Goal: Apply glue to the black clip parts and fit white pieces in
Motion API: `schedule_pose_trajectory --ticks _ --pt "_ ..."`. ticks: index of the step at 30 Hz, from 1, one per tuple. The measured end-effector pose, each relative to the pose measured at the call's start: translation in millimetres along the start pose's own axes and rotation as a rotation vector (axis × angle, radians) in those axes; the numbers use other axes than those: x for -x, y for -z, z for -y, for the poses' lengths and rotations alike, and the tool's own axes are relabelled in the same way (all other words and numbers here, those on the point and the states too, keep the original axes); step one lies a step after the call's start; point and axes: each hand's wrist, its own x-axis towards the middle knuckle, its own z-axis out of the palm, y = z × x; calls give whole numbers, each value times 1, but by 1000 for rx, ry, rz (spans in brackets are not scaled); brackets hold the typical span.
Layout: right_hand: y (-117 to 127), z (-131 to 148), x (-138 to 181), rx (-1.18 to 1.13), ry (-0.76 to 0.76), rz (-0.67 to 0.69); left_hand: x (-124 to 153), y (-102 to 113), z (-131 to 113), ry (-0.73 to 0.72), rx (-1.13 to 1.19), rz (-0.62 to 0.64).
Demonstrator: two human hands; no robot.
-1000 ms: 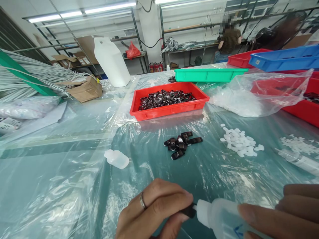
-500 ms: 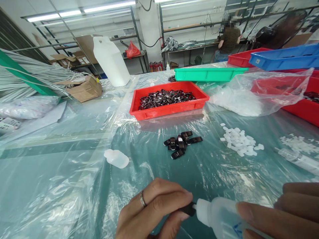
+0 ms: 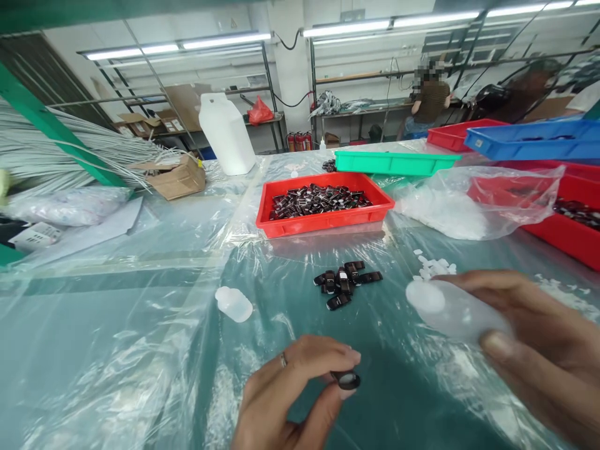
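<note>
My left hand (image 3: 295,387), with a ring on one finger, pinches a small black part (image 3: 347,379) whose oval end shows a pale inside. Held in my right hand (image 3: 539,337) is a translucent white squeeze bottle (image 3: 459,309), tilted with its capped end to the left and apart from the part. Beyond my left hand lies a small pile of similar black parts (image 3: 344,282), one with a white piece on top. White oval pieces (image 3: 434,265) lie behind the bottle, partly hidden by it and my right hand.
Another small white bottle (image 3: 234,304) lies on the plastic-covered table (image 3: 140,325). A red tray (image 3: 328,220) full of black parts stands farther back, with a green tray (image 3: 398,164) behind. A plastic bag (image 3: 450,212) and a blue tray (image 3: 534,140) are at right. A person (image 3: 430,100) is far off.
My right hand has drawn the bottle away from the black part, up and to the right. My left hand still holds the part, its oval end now facing me. The camera view has tilted up.
</note>
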Motion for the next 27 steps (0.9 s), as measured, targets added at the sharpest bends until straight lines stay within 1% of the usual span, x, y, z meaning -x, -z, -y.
schedule_pose_trajectory --ticks 2,3,4,5,7,8,10,13,15,16,18,19,20,22,23,25,27 --pt "-16 -3 -2 -246 -222 71 -1 -1 1 25 16 -41" --pt "-24 -6 -1 -323 -300 124 -2 1 3 59 30 -62" --pt "-31 -9 1 -353 -325 196 -5 3 6 120 56 -84" --pt "-38 -12 4 -340 -308 290 -8 5 9 192 88 -111" --pt "-49 -17 12 -233 -165 488 -16 12 16 346 161 -173" --pt "-55 -18 17 -182 -108 535 -19 15 19 376 173 -211" --pt "-63 -19 26 -81 -32 563 -24 19 23 372 154 -258" --pt "-69 -16 33 47 40 592 -23 20 22 316 106 -250" --pt "-63 -12 28 94 87 639 -20 19 18 276 76 -234" --pt "-56 -10 22 106 112 662 -18 18 16 232 37 -227" --pt "-36 -9 3 140 159 650 -15 18 12 102 -80 -192" --pt "-24 -11 -9 173 178 601 -14 17 10 38 -135 -170" --pt "-12 -15 -21 225 191 505 -13 17 9 -10 -172 -146" --pt "10 -29 -42 344 225 311 -12 17 6 -19 -166 -123" --pt "18 -38 -50 390 252 253 -12 18 5 1 -143 -132" --pt "27 -58 -60 461 301 195 -11 20 3 26 -109 -148" --pt "29 -74 -64 506 336 186 -10 22 1 1 -113 -160"
